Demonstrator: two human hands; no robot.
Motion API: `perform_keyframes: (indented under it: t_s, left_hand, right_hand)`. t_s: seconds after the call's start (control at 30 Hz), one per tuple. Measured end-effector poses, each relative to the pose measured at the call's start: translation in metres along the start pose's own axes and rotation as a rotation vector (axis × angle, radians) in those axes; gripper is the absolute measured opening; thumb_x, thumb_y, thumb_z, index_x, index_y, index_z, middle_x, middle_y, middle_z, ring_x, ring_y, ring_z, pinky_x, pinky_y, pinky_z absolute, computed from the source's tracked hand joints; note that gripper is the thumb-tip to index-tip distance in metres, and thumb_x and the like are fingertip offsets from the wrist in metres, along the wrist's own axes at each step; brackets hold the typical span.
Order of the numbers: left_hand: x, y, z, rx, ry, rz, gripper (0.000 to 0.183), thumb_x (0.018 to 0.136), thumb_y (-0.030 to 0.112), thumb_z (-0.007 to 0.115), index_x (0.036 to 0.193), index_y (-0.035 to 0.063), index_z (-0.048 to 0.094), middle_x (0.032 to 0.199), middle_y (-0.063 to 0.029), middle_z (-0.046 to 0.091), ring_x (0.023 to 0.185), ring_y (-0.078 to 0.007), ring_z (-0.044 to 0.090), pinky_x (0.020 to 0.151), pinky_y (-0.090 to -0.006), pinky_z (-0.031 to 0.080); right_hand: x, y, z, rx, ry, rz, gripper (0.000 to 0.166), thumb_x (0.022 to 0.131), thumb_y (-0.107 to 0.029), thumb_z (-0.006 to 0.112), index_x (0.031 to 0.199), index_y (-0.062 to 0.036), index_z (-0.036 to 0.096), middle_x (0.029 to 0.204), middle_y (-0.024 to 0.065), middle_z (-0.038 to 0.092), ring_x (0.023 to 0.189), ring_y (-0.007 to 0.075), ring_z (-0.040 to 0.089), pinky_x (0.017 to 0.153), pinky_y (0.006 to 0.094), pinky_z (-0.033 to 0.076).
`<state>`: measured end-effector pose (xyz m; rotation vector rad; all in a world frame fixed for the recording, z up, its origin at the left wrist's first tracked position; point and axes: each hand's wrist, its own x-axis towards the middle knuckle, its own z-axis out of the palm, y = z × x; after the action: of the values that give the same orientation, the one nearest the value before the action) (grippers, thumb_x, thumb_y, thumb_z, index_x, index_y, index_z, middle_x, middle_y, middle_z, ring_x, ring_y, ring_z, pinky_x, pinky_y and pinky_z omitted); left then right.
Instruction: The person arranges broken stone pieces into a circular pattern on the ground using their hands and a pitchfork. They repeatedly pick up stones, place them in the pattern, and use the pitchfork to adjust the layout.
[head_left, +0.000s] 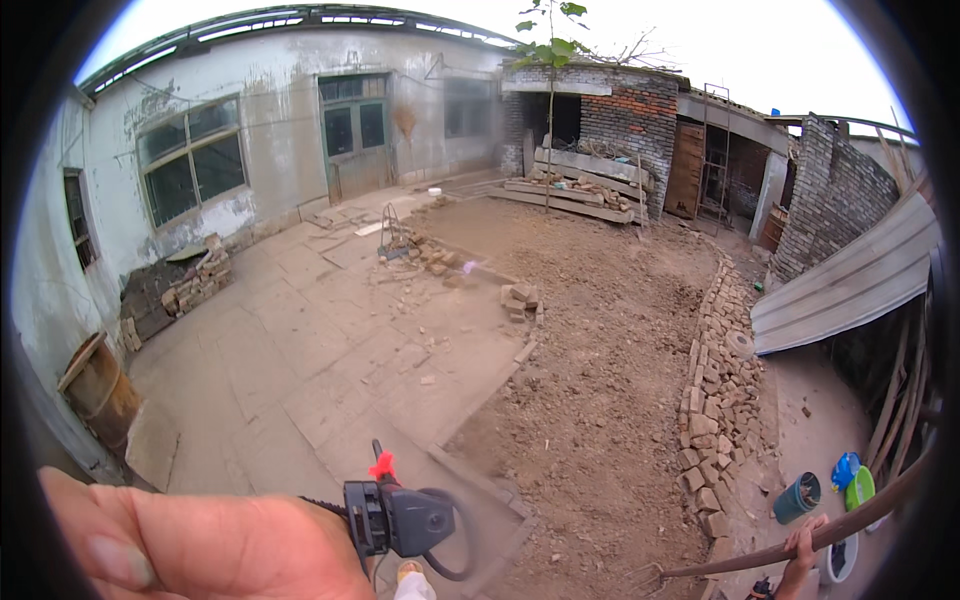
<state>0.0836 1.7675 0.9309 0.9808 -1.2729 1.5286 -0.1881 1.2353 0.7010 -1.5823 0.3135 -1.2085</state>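
Observation:
My left hand (210, 544) looms large and close to the lens at the lower left, its thumb bent and its fingers partly cut off by the picture's edge. Beside its wrist side sits a black plastic device (397, 517) with a cable loop and a red tie. At the lower right my right hand (804, 541) is closed around a long wooden handle (855, 521), with a dark band at the wrist. The handle slants down leftward to a metal tined head (646, 577), which lies at the soil (592, 420) near the brick border.
Loose bricks (705, 427) line the soil bed's right side; a smaller brick pile (519, 300) marks its left. Buckets (796, 498) stand at lower right, below corrugated sheeting (847, 277). A rusty drum (101, 394) stands left on the paving. A thin tree (550, 135) rises behind.

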Motion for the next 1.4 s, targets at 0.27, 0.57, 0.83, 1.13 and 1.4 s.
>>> perform_keyframes:
  t_s: [0.27, 0.57, 0.83, 1.13, 1.4]
  left_hand:
    - [-0.063, -0.097, -0.025, -0.094, 0.106, -0.134, 0.046, 0.082, 0.041, 0.067, 0.102, 0.0014, 0.054, 0.062, 0.0016, 0.039, 0.056, -0.0107, 0.033, 0.054, -0.0301, 0.027]
    - [-0.091, -0.191, -0.062, -0.038, 0.205, -0.277, 0.047, 0.082, 0.039, 0.068, 0.104, 0.0001, 0.053, 0.062, 0.0014, 0.039, 0.055, -0.0107, 0.032, 0.052, -0.0298, 0.027]
    - [-0.201, -0.226, -0.111, -0.106, -0.36, -0.792, 0.03, 0.077, 0.005, 0.07, 0.105, 0.0012, 0.059, 0.064, -0.0028, 0.053, 0.052, -0.0102, 0.043, 0.048, -0.0223, 0.034]
    - [-0.316, -0.25, -0.097, -0.091, -0.749, -1.308, 0.012, 0.076, 0.003, 0.069, 0.087, -0.0008, 0.065, 0.062, -0.0018, 0.058, 0.056, -0.0063, 0.052, 0.052, -0.021, 0.041]
    - [-0.404, -0.28, -0.042, -0.306, -0.706, -1.729, 0.012, 0.082, 0.008, 0.065, 0.089, -0.0012, 0.064, 0.069, 0.0013, 0.059, 0.063, -0.0032, 0.051, 0.056, -0.0191, 0.042]
  right_hand:
    - [-0.031, -0.039, 0.092, -0.213, 0.113, -0.033, 0.019, 0.085, -0.01, 0.056, 0.08, -0.0103, 0.037, 0.066, -0.0005, 0.037, 0.056, 0.0083, 0.037, 0.056, 0.0226, 0.034]
    - [-0.082, -0.024, 0.175, -0.408, 0.184, -0.004, 0.017, 0.083, -0.01, 0.054, 0.077, -0.0091, 0.038, 0.071, 0.0013, 0.039, 0.065, 0.011, 0.041, 0.063, 0.0251, 0.036]
    - [-0.088, 0.006, 0.228, -0.477, 0.213, 0.018, 0.018, 0.083, -0.009, 0.053, 0.076, -0.0097, 0.036, 0.071, 0.0004, 0.037, 0.065, 0.01, 0.039, 0.064, 0.0245, 0.035]
    - [-0.035, 0.06, 0.291, -0.511, 0.24, 0.039, 0.015, 0.082, -0.008, 0.056, 0.077, -0.0083, 0.041, 0.073, -0.0008, 0.038, 0.067, 0.0092, 0.041, 0.062, 0.024, 0.036]
    - [0.075, 0.122, 0.335, -0.628, 0.409, 0.026, 0.017, 0.082, -0.011, 0.063, 0.072, -0.0022, 0.053, 0.06, 0.001, 0.048, 0.053, 0.0102, 0.046, 0.052, 0.0248, 0.037]
